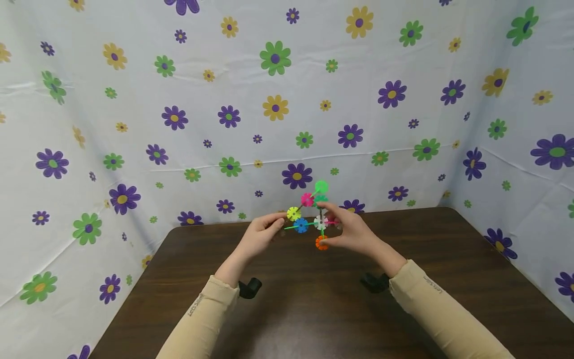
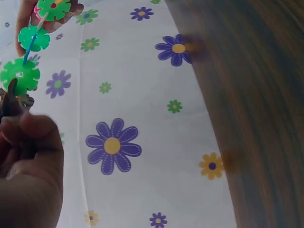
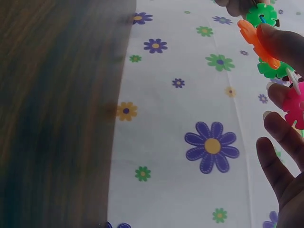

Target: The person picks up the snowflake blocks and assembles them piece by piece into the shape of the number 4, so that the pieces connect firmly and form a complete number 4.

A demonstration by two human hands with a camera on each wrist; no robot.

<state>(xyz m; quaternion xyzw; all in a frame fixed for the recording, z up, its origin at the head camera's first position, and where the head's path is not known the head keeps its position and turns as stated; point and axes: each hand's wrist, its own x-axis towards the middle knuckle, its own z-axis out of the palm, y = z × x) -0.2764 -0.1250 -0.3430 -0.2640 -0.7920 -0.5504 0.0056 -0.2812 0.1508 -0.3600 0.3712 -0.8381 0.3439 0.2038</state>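
Observation:
A linked cluster of notched interlocking discs is held up between both hands in the head view. It includes a yellow disc (image 1: 294, 214), a blue disc (image 1: 301, 225), a white disc (image 1: 320, 222), a pink disc (image 1: 307, 200) and a bright green disc (image 1: 321, 187) at the top. My left hand (image 1: 260, 233) pinches the cluster's left end; in the left wrist view its fingertips meet a green disc (image 2: 26, 78). My right hand (image 1: 354, 232) grips the right side, thumb on the orange disc (image 1: 321, 243) and forefinger by a darker green disc (image 1: 320, 199). Its other fingers spread in the right wrist view.
Below the hands lies a dark wooden table (image 1: 287, 309). White flower-printed cloth (image 1: 251, 80) hangs behind it and along both sides. Black wrist straps (image 1: 250, 288) show beside the beige sleeves (image 1: 202, 314).

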